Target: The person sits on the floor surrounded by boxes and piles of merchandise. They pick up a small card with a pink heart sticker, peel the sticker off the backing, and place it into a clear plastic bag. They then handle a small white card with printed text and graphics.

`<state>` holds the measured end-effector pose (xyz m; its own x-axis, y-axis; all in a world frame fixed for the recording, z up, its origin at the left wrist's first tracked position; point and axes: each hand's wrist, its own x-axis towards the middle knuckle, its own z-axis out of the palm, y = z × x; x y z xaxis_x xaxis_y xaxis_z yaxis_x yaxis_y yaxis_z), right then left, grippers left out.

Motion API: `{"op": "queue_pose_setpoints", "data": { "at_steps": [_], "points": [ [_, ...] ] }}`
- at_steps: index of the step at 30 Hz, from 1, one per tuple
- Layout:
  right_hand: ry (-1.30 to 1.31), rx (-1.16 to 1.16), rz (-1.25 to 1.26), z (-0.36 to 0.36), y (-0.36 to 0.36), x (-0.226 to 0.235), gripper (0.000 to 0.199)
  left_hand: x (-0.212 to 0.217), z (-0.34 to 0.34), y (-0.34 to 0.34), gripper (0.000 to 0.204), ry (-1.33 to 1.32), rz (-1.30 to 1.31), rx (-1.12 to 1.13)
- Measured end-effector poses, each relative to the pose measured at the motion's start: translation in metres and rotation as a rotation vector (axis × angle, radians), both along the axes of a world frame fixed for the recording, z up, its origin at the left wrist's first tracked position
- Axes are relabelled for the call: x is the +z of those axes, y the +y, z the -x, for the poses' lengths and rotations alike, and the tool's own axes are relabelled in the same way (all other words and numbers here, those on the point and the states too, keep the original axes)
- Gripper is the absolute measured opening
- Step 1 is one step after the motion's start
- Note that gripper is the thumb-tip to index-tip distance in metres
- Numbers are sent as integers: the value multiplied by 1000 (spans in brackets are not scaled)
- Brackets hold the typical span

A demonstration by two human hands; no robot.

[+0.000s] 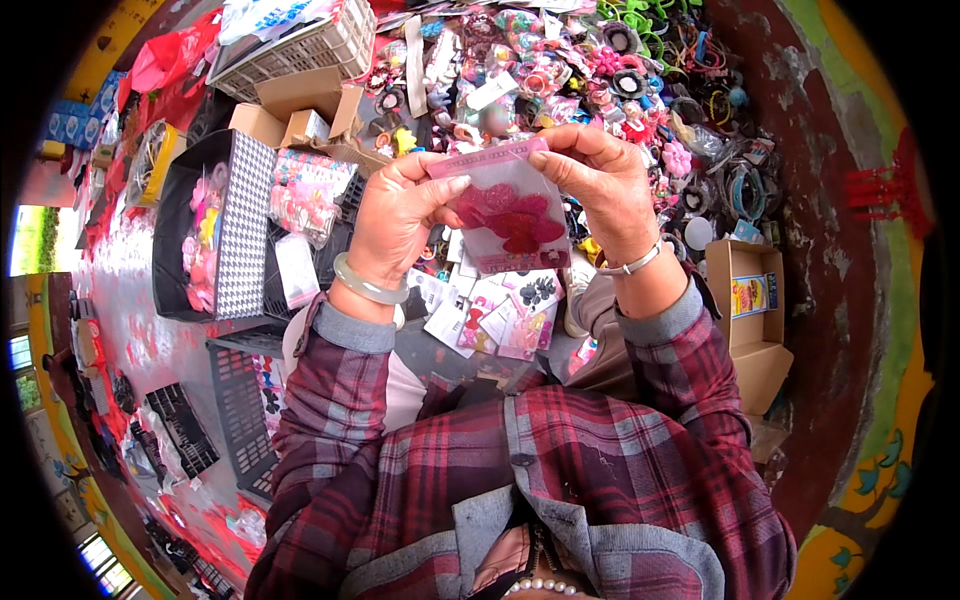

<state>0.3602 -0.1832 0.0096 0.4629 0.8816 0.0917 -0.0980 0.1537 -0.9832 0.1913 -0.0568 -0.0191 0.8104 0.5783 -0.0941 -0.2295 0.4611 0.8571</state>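
Over a floor point(830, 300) heaped with hair clips point(560, 70), boxes and a white basket point(300, 45), left hand point(395, 215) and right hand point(605, 185) pinch a clear pink-topped bag point(510, 215) of red flowers at its upper corners

The dark floor point(800, 300) carries a heap of colourful hair accessories point(600, 70), an open brown cardboard box point(750, 310), a white plastic basket point(310, 50) and black plastic crates point(240, 400).
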Motion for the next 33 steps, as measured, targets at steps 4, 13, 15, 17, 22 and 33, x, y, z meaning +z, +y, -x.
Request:
{"op": "queue_pose_setpoints", "data": {
  "at_steps": [4, 13, 15, 17, 22, 33],
  "points": [
    [-45, -11, 0, 3, 3, 1, 12, 1, 0, 1, 13, 35, 0, 10],
    [-58, -64, 35, 2, 7, -7, 10, -2, 0, 2, 12, 22, 11, -13],
    [-55, -66, 33, 2, 7, -7, 9, -2, -1, 2, 12, 34, 15, -13],
    [-75, -61, 24, 2, 8, -8, 9, -3, -1, 2, 12, 69, 5, -10],
    [53, -47, 96, -3, 7, -12, 19, -5, -1, 2, 11, 126, 28, 9],
    [249, 313, 379, -14, 8, -22, 18, -13, 5, 25, 8, 15, 79, 252]
  ]
}}
